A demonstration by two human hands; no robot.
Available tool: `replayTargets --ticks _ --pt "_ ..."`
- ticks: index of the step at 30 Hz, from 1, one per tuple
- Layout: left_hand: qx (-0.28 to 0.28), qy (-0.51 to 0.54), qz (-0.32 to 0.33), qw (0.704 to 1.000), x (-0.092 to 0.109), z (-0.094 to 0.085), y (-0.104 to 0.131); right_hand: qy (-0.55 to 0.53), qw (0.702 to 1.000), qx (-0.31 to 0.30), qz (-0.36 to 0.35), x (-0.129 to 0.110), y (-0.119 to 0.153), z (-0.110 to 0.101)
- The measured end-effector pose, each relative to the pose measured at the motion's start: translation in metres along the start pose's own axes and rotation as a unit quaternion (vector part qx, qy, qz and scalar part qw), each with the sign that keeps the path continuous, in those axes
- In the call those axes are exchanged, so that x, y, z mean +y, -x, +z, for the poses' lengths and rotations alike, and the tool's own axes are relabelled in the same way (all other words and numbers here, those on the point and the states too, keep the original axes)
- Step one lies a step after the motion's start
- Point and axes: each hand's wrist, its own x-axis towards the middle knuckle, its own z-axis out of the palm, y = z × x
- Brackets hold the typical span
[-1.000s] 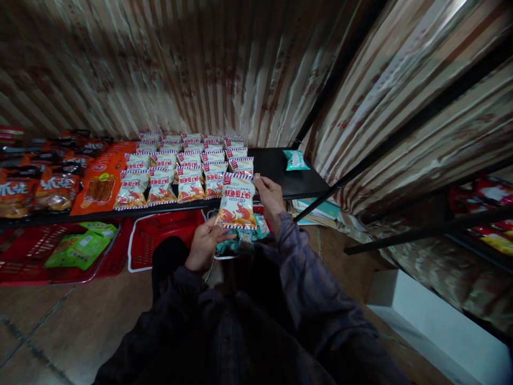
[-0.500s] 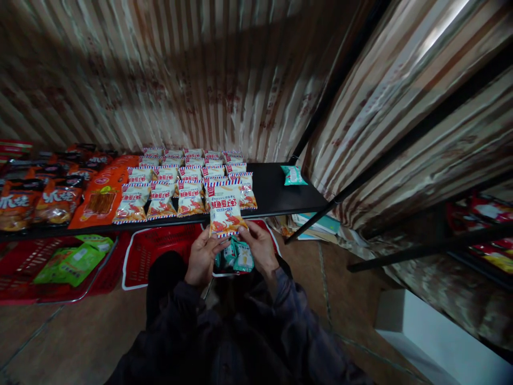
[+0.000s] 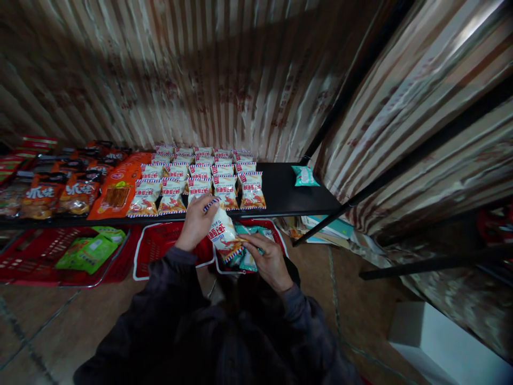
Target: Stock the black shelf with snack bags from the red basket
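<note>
A white and orange snack bag (image 3: pixel 223 233) hangs tilted between my two hands, in front of the shelf edge. My left hand (image 3: pixel 197 220) grips its upper left corner, and my right hand (image 3: pixel 269 259) pinches its lower right edge. Behind it, rows of matching snack bags (image 3: pixel 251 190) stand on the black shelf (image 3: pixel 280 200). Below the held bag, teal packets (image 3: pixel 249 260) lie in a red basket (image 3: pixel 276 235), partly hidden by the bag and my right hand.
One teal packet (image 3: pixel 305 176) lies on the shelf's right part. Orange packages (image 3: pixel 116 195) fill its left side. Another red basket (image 3: pixel 32 256) holds green packets (image 3: pixel 90 254). Black metal poles (image 3: pixel 401 155) slant at the right; a white box (image 3: pixel 449 342) sits on the floor.
The held bag has moved down off the shelf front and tilted. My left hand has moved up to its top corner, my right hand lower to its side. The view has shifted slightly.
</note>
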Motion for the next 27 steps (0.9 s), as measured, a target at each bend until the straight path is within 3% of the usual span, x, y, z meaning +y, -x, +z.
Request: replayTargets --ticks 3,6,10,13,16,21,27 --pt "0.053 0.099 -0.085 0.990 -0.007 0.011 0.006 0.001 0.998 0.034 0.060 0.007 0.004 0.000" --pt "0.086 0.172 -0.107 0.975 -0.008 0.017 0.011 0.002 0.993 0.079 0.093 0.013 0.007 -0.002" --pt "0.079 0.243 -0.104 0.961 -0.003 0.013 0.015 0.072 0.984 0.160 0.024 0.007 0.009 -0.007" --pt "0.047 0.254 -0.044 0.965 0.000 0.005 0.018 0.105 0.973 0.195 -0.060 -0.005 0.010 -0.011" --pt "0.022 0.263 -0.018 0.964 0.000 -0.001 0.020 0.119 0.962 0.203 -0.140 -0.016 0.014 -0.011" --pt "0.045 0.316 -0.023 0.947 -0.006 0.004 0.022 0.145 0.943 0.166 -0.249 -0.027 0.023 -0.008" --pt "0.040 0.370 -0.067 0.926 -0.008 0.012 0.021 0.146 0.951 0.137 -0.236 -0.030 0.031 -0.007"
